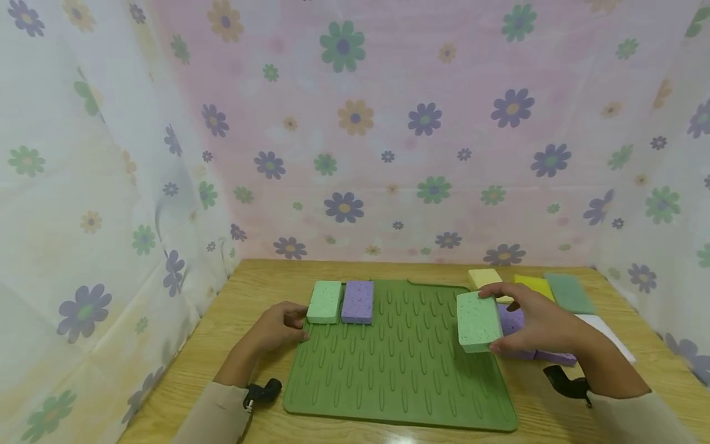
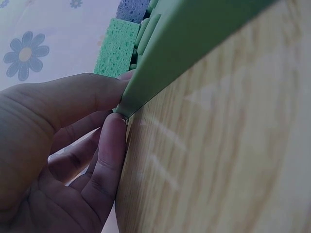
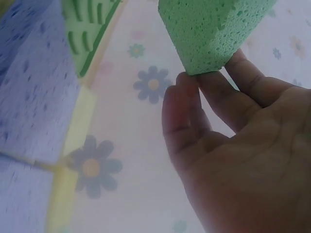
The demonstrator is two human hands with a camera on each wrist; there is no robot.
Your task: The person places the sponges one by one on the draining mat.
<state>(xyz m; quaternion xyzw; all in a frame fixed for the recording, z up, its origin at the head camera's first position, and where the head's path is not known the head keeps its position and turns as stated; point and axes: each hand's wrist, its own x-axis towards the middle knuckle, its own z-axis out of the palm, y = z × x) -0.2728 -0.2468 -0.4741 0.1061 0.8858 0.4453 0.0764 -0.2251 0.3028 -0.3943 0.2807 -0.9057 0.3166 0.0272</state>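
My right hand pinches a mint green sponge along its right side, thumb at the near end and fingers at the far end. It is held above the right part of a green ridged mat. The right wrist view shows the fingertips on the sponge from below. My left hand touches the left edge of the mat with its thumb and fingertips; the left wrist view shows them at the mat's rim. Another mint green sponge and a purple sponge lie side by side on the mat's far left.
Right of the mat lie purple sponges, partly hidden by my right hand, a pale yellow sponge, a bright yellow piece, a grey-green piece and a white piece. Flowered cloth encloses the wooden table.
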